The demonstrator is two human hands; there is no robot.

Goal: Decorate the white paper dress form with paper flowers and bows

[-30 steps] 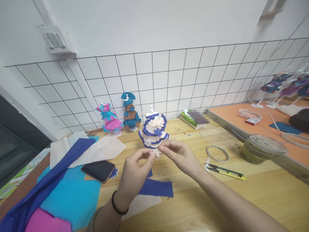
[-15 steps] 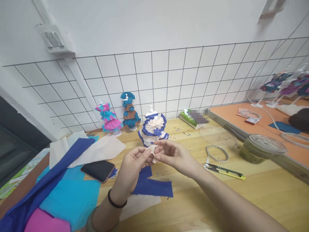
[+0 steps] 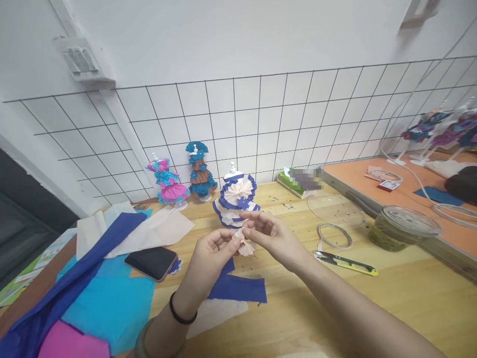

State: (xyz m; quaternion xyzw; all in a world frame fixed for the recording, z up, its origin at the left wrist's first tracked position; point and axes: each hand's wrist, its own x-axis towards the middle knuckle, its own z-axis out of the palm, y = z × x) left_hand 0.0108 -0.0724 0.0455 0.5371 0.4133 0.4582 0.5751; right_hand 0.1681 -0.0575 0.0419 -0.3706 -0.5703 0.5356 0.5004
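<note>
Pleated paper piece [image 3: 246,247] is up in both hands, over the middle of the worktop [image 3: 335,308], so clock directions are from there. Back edge meets the white wall [image 3: 171,119] toward 12, and the orange surface [image 3: 391,174] borders the right side around 2 to 3. Biggest stretch of wood for moving is from 4 to 5, past the right forearm. It's tighter at 12, with the blue-trimmed paper dress [image 3: 236,199] just beyond the hands; a blue strip [image 3: 238,289] lies at 6, the phone [image 3: 151,263] is at 9 and the snips [image 3: 346,263] sit just past 3.

Looks-wise it's pale cream, small and thin, gathered at the pinch and ruffled out like a little fan. The fan flares toward 5, and the long axis seems to go roughly 11 to 5, though fingers cover part of the upper end.

Left hand [image 3: 212,258] pinches the gather between thumb and fingers; right hand [image 3: 278,241] has its thumb and curled fingers right at the upper part, but can't tell how tightly they're closed.
</note>
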